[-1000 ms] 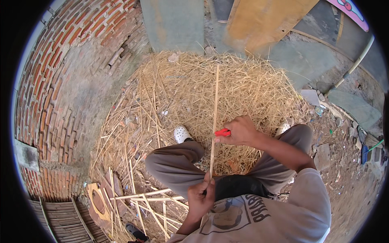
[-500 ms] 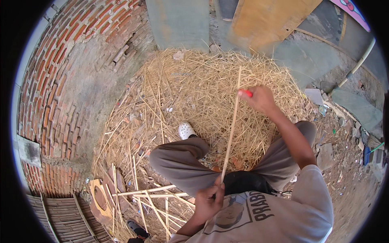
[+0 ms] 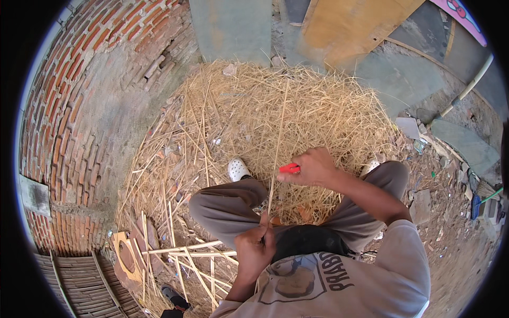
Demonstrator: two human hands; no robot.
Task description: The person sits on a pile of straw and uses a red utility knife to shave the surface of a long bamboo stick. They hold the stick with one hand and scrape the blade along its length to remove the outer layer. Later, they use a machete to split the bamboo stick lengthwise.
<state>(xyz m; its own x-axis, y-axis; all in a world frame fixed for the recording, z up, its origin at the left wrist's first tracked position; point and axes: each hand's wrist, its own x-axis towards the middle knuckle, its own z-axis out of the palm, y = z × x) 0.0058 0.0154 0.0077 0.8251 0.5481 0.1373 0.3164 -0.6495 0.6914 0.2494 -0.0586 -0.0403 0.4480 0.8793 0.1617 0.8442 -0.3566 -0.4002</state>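
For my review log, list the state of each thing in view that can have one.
Left hand: closed on the strip's near end
Right hand: closed around the red tool
Red tool: gripped beside the strip; blade not discernible
Thin strip: held, pointing away from the body
Shavings: loose, heaped
Pale strips: lying crisscrossed
Brick wall: partly bare, plaster worn

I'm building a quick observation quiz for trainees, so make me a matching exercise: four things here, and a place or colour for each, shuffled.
1. Thin strip
2. Tool handle
3. Perforated clog
4. Brick wall

A. White
B. Along the picture's left side
C. Red, in the right hand
D. Gripped by the left hand

Pairs: 1-D; 2-C; 3-A; 4-B
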